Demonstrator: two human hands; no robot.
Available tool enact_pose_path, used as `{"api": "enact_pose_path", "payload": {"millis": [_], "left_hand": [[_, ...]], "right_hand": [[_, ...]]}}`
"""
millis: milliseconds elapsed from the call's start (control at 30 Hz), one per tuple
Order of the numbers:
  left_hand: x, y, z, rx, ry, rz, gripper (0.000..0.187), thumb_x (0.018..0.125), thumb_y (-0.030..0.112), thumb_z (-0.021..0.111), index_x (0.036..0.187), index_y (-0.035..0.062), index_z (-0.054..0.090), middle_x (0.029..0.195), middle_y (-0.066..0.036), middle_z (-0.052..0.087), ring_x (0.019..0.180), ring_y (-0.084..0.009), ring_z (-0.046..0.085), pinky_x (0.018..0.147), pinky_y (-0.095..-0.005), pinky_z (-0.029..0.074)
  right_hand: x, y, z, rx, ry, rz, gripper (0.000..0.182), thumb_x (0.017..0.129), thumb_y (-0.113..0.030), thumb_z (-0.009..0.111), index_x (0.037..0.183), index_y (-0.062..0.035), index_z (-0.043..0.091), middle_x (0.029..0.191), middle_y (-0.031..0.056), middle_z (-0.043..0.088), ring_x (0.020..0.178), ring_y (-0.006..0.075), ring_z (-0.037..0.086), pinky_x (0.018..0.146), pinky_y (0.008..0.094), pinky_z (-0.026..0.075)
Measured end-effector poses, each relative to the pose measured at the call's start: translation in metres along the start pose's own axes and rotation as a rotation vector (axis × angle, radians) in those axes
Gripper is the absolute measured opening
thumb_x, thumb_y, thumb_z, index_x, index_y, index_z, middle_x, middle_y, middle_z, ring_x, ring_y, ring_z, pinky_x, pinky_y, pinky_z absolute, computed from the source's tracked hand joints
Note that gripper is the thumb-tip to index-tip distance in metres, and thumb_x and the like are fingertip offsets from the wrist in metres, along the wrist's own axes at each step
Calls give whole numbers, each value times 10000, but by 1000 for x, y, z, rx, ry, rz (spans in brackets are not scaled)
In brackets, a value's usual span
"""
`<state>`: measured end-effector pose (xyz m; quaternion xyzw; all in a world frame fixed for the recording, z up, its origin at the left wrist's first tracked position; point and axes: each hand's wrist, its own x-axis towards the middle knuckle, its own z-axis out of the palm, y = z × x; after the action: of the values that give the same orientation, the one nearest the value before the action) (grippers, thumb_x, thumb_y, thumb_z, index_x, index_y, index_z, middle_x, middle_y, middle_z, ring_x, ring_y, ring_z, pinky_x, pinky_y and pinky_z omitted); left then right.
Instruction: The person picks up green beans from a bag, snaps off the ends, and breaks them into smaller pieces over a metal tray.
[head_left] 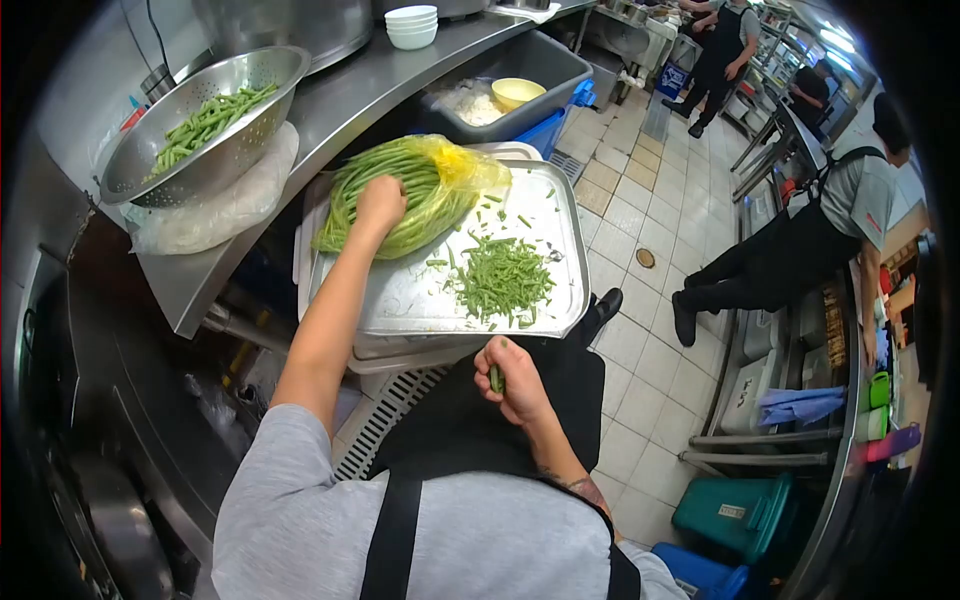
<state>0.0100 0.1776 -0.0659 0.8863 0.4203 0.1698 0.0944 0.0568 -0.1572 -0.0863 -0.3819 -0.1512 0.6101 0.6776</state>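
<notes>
My left hand [382,205] reaches onto the long green beans [405,170] in an open yellow plastic bag [465,170], its fingers curled down among them; the fingertips are hidden. The bag lies on a metal tray [400,305] in front of me. My right hand [515,385] is closed in a fist near the tray's front edge. Short green pieces that look like green beans [497,378] show between its fingers. A pile of small cut bean ends [505,275] is on the right half of the tray, with loose bits scattered round it.
A steel colander [285,75] of beans rests on a plastic bag on the steel counter [345,100], near stacked white bowls [411,28]. Behind the tray stands a grey tub [555,70] with a yellow bowl. A co-worker [800,240] stands at the right counter; others work farther back.
</notes>
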Motion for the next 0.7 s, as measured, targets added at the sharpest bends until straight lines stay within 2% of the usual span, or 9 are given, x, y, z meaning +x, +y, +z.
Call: {"api": "enact_pose_path", "payload": {"millis": [267, 333, 367, 433, 467, 600, 633, 667, 700], "left_hand": [[2, -13, 8, -49, -133, -25, 134, 759, 140, 627, 845, 52, 677, 910, -153, 645, 864, -318, 609, 760, -428, 481], [-9, -11, 6, 22, 63, 138, 144, 798, 124, 589, 898, 32, 636, 912, -155, 614, 888, -321, 584, 762, -419, 469], [-12, -9, 5, 22, 63, 146, 144, 798, 124, 589, 898, 32, 636, 912, -155, 614, 888, -321, 584, 762, -419, 469], [-23, 7, -15, -169, 437, 177, 153, 838, 83, 527, 966, 18, 580, 880, -159, 580, 893, -329, 563, 750, -413, 459], [-29, 14, -26, -236, 526, 250, 165, 840, 37, 518, 1001, 5, 536, 876, -159, 581, 862, -334, 568, 729, -396, 458], [-71, 55, -73, -439, 522, 392, 151, 811, -4, 549, 962, -10, 547, 873, -160, 584, 833, -328, 571, 721, -382, 454], [-83, 64, -78, -455, 452, 517, 161, 795, -31, 554, 954, -14, 554, 875, -156, 587, 823, -314, 580, 708, -360, 459], [-94, 72, -81, -475, 378, 644, 173, 778, -58, 559, 947, -17, 562, 876, -153, 589, 812, -301, 588, 695, -337, 463], [-106, 80, -83, -485, 363, 651, 173, 778, -58, 559, 947, -17, 562, 876, -153, 589, 812, -301, 588, 695, -337, 463]], "right_hand": [[3, 8, 3, -30, 6, 17, 198, 943, -234, 467, 801, -96, 467, 715, 15, 473, 548, 78, 469, 386, 161, 291], [2, 7, 4, -40, -7, 25, 199, 944, -237, 466, 810, -90, 477, 715, 12, 474, 551, 75, 470, 386, 161, 292], [1, 7, 3, -37, -4, 17, 199, 944, -237, 466, 810, -90, 477, 715, 12, 474, 551, 75, 470, 386, 161, 292], [1, 7, 1, -13, -11, 11, 204, 944, -235, 466, 811, -82, 485, 709, 11, 475, 535, 77, 466, 388, 162, 292], [0, 6, 0, -10, -10, 8, 204, 944, -235, 466, 811, -82, 485, 709, 11, 475, 535, 77, 466, 388, 162, 292], [0, 1, 4, -90, 52, -25, 208, 942, -235, 472, 834, -67, 529, 694, -14, 467, 505, 51, 438, 395, 159, 285], [-1, -2, 6, -147, 86, -64, 207, 941, -234, 475, 852, -63, 550, 687, -24, 464, 496, 41, 427, 398, 159, 283], [-1, -7, 9, -159, 100, -126, 209, 940, -233, 479, 928, -55, 587, 673, -43, 449, 492, 24, 412, 404, 156, 280], [-2, -13, 11, -177, 116, -171, 227, 942, -226, 472, 1014, -47, 593, 663, -46, 443, 492, 21, 407, 415, 153, 286]]}}
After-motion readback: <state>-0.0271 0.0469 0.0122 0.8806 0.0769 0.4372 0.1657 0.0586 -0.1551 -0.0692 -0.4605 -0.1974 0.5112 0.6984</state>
